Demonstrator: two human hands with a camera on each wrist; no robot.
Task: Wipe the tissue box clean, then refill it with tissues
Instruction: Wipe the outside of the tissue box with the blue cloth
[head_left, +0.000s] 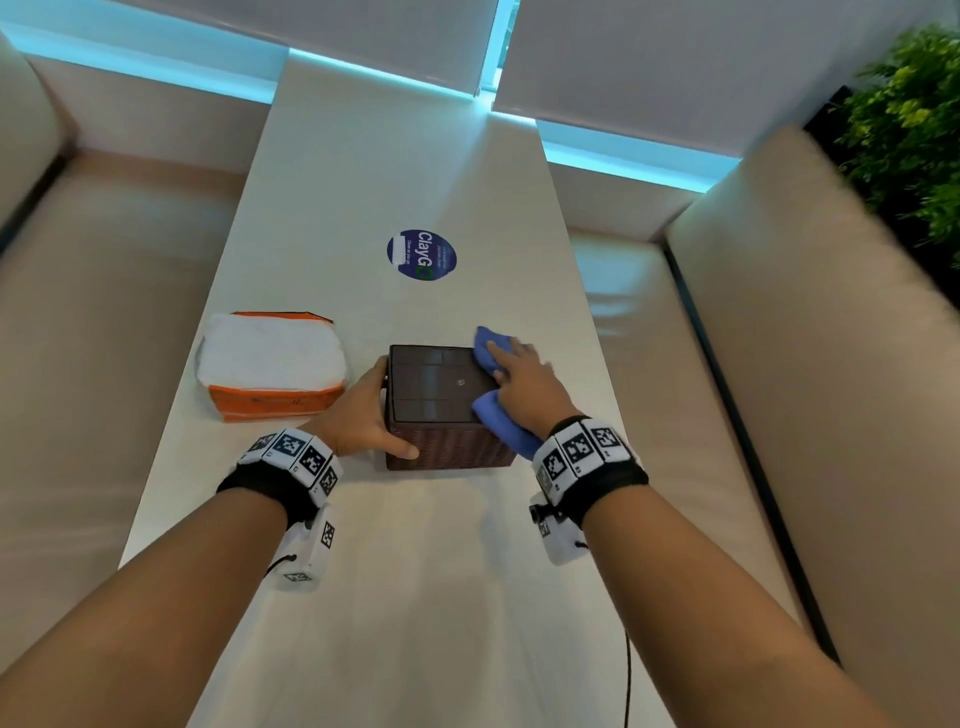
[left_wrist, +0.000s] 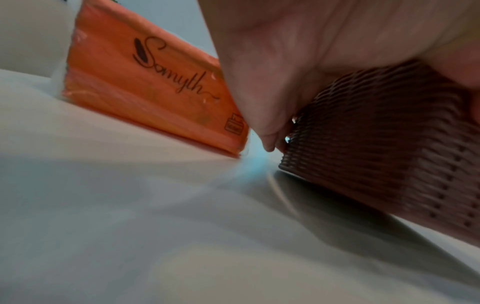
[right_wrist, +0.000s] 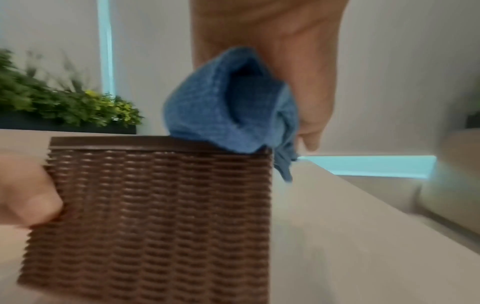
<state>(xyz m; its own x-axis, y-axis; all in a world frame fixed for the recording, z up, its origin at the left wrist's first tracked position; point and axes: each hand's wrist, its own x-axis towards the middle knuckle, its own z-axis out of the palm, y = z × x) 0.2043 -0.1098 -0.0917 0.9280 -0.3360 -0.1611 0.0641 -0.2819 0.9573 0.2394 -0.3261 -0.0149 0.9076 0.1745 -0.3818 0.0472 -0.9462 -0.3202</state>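
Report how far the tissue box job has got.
Done: nothing visibly complete. In hand: the left hand grips the brown tissue box while the right hand presses the blue cloth on its lid. Left: the refill; the orange tissue pack sits beside the box, lid closed.

Left hand hides the tissue box's left wall; blue cloth covers its lid's right edge; sticker's small print illegible.
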